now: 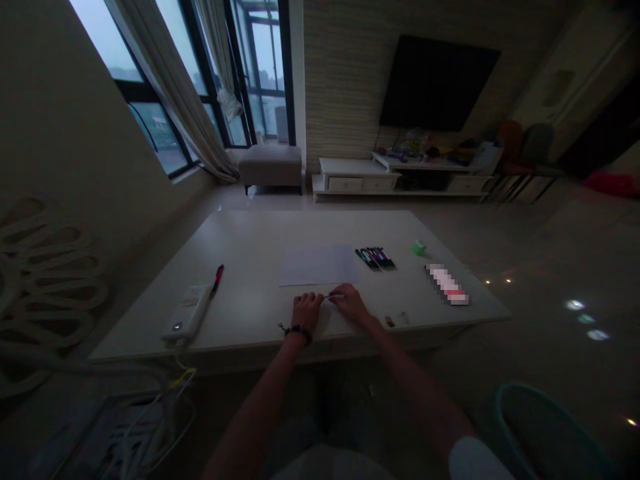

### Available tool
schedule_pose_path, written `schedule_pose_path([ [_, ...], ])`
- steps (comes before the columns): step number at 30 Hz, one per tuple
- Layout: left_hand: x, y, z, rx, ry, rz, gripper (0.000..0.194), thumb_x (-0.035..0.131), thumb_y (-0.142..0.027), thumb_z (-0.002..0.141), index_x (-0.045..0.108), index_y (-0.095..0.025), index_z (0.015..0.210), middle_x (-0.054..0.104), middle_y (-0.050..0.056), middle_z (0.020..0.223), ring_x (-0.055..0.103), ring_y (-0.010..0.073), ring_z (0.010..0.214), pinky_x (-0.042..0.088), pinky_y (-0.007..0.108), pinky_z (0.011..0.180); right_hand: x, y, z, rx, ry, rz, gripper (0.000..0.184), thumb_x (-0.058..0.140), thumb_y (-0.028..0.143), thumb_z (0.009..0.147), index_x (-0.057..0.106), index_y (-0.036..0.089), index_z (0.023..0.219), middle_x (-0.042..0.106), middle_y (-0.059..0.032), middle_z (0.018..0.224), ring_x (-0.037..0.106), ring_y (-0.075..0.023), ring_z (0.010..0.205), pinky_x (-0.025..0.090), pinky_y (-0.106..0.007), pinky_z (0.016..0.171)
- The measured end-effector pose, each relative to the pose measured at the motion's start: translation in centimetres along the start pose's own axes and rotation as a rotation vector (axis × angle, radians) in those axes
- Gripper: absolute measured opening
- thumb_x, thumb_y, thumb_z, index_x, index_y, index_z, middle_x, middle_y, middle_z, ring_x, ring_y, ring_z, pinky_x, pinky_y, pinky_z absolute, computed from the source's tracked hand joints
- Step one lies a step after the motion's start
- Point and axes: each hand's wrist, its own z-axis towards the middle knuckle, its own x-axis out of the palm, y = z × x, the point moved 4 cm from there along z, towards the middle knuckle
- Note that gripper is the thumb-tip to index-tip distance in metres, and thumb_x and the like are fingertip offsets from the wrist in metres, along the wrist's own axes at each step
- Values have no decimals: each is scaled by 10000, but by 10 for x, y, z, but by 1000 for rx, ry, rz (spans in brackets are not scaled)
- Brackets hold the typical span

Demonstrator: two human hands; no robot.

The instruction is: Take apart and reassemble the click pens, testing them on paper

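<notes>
Near the front edge of the white table (250, 240), my left hand (306, 311) and my right hand (350, 303) are close together. A slim, pale pen-like stick (333, 296) runs between their fingertips. Both hands are closed on it, one at each end, and its ends are partly hidden by the fingers. Just beyond my hands lie white sheets of paper (317, 265). To the right of the paper is a row of several pens (375, 259), lying side by side.
A white power strip (187, 312) and a red-and-black pen (217, 280) lie at the left. At the right are a small green item (419, 248), a blurred-out phone-shaped object (447, 285) and a small brown piece (389, 321) near the edge. A teal chair rim (500, 407) stands right.
</notes>
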Motion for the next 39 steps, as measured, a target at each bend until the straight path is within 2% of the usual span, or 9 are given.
schedule_pose_path([
  [3, 1, 1, 0, 6, -2, 4, 208, 388, -200, 872, 542, -259, 997, 569, 53, 933, 486, 194, 907, 293, 358, 797, -2, -2, -2, -7, 1, -21, 44, 645, 212, 716, 677, 210, 745, 643, -42, 806, 547, -189, 867, 409, -322, 817],
  [7, 3, 3, 0, -12, -20, 20, 230, 376, -167, 868, 541, -257, 1001, 572, 50, 934, 484, 198, 897, 294, 358, 787, -21, -23, -14, 65, -108, -112, 65, 629, 227, 732, 677, 206, 771, 617, -58, 836, 529, -197, 876, 405, -325, 809],
  [10, 4, 3, 1, -16, -25, 14, 215, 387, -175, 866, 540, -250, 997, 572, 51, 937, 482, 200, 897, 293, 358, 784, -26, -31, -19, 78, -139, -183, 71, 644, 243, 720, 685, 208, 767, 586, -68, 892, 505, -201, 914, 400, -320, 815],
  [14, 4, 3, 0, -22, -25, 19, 216, 385, -169, 867, 535, -250, 1001, 574, 48, 940, 483, 199, 894, 291, 358, 777, -20, -25, -9, 39, -155, -245, 100, 666, 236, 698, 685, 208, 792, 579, -71, 964, 494, -204, 940, 382, -324, 833],
  [18, 3, 3, 0, -23, -29, 30, 215, 384, -167, 869, 534, -249, 1000, 576, 45, 926, 485, 198, 887, 289, 357, 771, -17, -22, 2, 32, -106, -237, 112, 665, 231, 705, 662, 193, 810, 624, -50, 852, 517, -193, 875, 385, -304, 796],
  [24, 1, 0, 0, 10, -38, 9, 193, 393, -197, 875, 547, -251, 979, 574, 45, 917, 484, 193, 892, 285, 359, 790, -18, -9, -10, -13, -197, -250, 176, 618, 294, 770, 655, 183, 902, 620, -83, 946, 507, -205, 944, 358, -333, 846],
  [30, 2, -1, 0, 86, 7, -48, 171, 422, -249, 876, 566, -262, 965, 581, 41, 912, 485, 188, 904, 288, 355, 808, -2, 5, -25, -144, -58, -287, 87, 628, 257, 774, 681, 223, 834, 624, -55, 910, 507, -200, 931, 371, -332, 818],
  [36, 8, 4, 3, 16, -75, -137, 173, 430, -250, 877, 549, -232, 1001, 599, 40, 947, 485, 190, 926, 312, 342, 812, -33, -25, -37, -36, -136, -345, 80, 635, 264, 767, 700, 222, 788, 614, -47, 816, 512, -182, 832, 394, -298, 764],
  [39, 11, 7, 5, -8, -87, -156, 135, 467, -246, 859, 567, -211, 941, 600, 42, 943, 485, 189, 918, 328, 341, 823, -37, -30, -39, -6, -152, -376, 101, 626, 277, 774, 705, 219, 802, 599, -52, 813, 508, -179, 824, 399, -288, 755],
])
